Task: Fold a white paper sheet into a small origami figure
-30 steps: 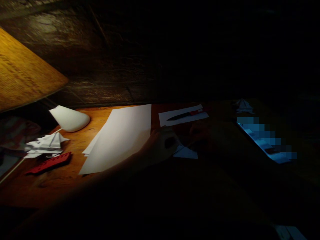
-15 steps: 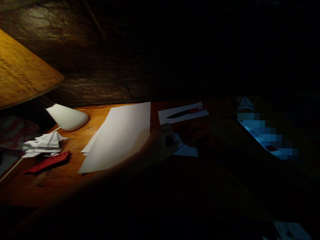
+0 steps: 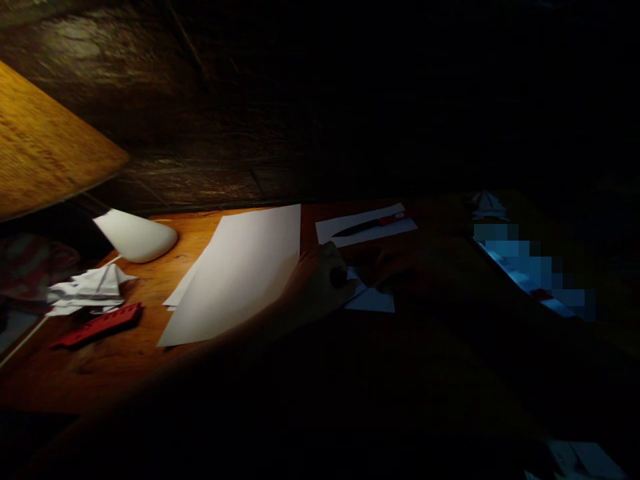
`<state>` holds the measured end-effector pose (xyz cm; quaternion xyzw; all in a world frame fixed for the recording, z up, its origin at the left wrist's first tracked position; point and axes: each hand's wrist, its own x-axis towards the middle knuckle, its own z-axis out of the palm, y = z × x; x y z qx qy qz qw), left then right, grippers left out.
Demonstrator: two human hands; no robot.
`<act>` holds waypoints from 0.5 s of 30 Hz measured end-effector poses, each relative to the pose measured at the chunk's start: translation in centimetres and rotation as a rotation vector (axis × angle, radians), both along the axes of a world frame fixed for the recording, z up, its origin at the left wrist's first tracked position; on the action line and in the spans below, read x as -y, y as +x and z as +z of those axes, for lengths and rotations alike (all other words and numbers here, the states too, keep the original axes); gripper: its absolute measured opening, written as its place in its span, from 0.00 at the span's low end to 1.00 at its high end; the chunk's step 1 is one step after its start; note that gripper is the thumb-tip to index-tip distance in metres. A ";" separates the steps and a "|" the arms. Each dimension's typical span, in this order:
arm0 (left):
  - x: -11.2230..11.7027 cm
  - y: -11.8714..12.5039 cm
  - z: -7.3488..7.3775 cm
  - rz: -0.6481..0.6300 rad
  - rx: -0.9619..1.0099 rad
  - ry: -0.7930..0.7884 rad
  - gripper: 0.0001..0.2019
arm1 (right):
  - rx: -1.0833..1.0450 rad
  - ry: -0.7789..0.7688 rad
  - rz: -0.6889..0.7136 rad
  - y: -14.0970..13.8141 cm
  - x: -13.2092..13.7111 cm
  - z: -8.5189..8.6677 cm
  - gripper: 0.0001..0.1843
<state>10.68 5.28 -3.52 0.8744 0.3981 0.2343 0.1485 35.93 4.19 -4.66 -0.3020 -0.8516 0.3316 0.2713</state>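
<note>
My left hand [image 3: 317,283] pinches the edge of a folded white paper piece [image 3: 371,301] on the wooden desk [image 3: 100,373]. My right hand [image 3: 400,261] lies in deep shadow just above that paper, and its fingers are hard to make out. A large white paper sheet [image 3: 235,280] lies to the left of my left hand, nearly touching it. Farther ahead, a red-handled knife [image 3: 365,228] rests on a white paper strip [image 3: 330,233].
A white lamp head [image 3: 135,237] stands at the desk's left, below a wooden surface [image 3: 45,140]. Crumpled folded paper [image 3: 90,287] and a red perforated strip [image 3: 97,325] lie nearby. A small paper model [image 3: 485,205] and a blurred blue screen [image 3: 525,267] sit right, before a dark stone wall [image 3: 150,180].
My hands have drawn closer together over the folded paper, and a flap of it now shows beside my left fingers. The view has shifted slightly.
</note>
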 end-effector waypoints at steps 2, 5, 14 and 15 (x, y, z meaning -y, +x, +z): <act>-0.2 -0.1 0.0 -0.002 -0.006 -0.003 0.10 | 0.032 0.021 -0.006 0.0 0.1 0.1 0.07; -0.4 -0.3 -0.1 -0.002 -0.003 -0.004 0.10 | 0.067 0.035 -0.020 0.1 0.1 0.0 0.12; -0.7 -0.5 -0.2 -0.001 -0.005 -0.016 0.11 | -0.018 0.014 0.003 0.3 0.1 -1.1 0.11; -0.7 -0.5 -0.2 -0.001 -0.007 -0.011 0.10 | -0.012 0.011 -0.011 0.2 0.2 -0.9 0.12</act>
